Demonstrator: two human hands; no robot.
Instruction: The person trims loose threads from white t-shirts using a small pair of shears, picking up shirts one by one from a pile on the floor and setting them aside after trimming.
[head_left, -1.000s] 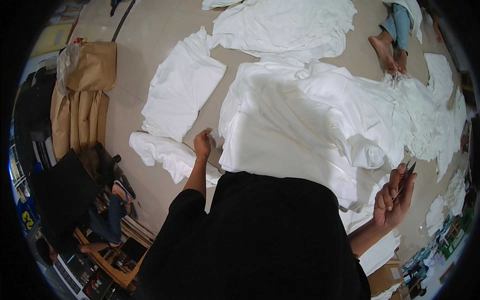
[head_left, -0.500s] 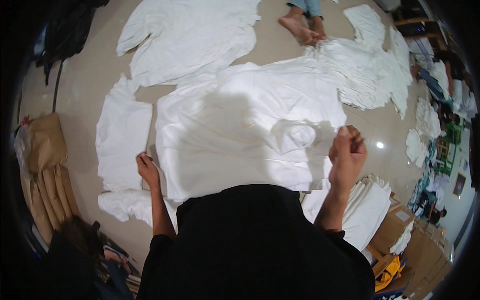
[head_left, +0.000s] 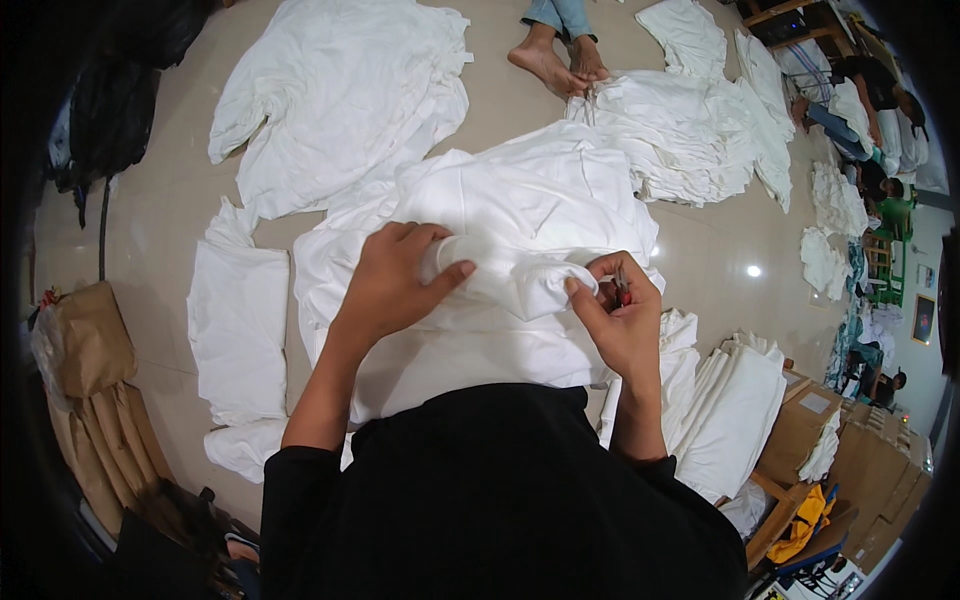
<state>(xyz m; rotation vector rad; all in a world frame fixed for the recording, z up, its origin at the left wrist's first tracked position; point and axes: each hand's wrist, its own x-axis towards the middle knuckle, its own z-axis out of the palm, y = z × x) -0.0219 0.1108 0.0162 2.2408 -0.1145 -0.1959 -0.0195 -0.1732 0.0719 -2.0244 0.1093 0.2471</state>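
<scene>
A white garment (head_left: 500, 265) lies across the pile in front of me, with a tube-like part of it, perhaps a sleeve or collar, lifted between my hands. My left hand (head_left: 390, 285) grips the curled edge at one end, thumb and fingers closed on it. At the other end my right hand (head_left: 628, 325) pinches a rounded fold between thumb and forefinger. Tucked in that same hand is a small metal tool with a red part (head_left: 623, 288), maybe thread snips; the fingers partly hide it. Beneath, more white cloth (head_left: 440, 365) spreads toward my lap.
Folded white cloth (head_left: 238, 330) lies at the left, and a large white heap (head_left: 340, 100) beyond. A person's bare feet (head_left: 555, 65) are beside another white pile (head_left: 690, 135). Stacked white cloth (head_left: 730, 410) and cardboard boxes (head_left: 800, 425) stand at right, brown paper bundles (head_left: 95, 335) at left.
Both hands have come inward from the sides onto the white garment and taken hold of its tube-like part, raising it. The view has shifted slightly.
</scene>
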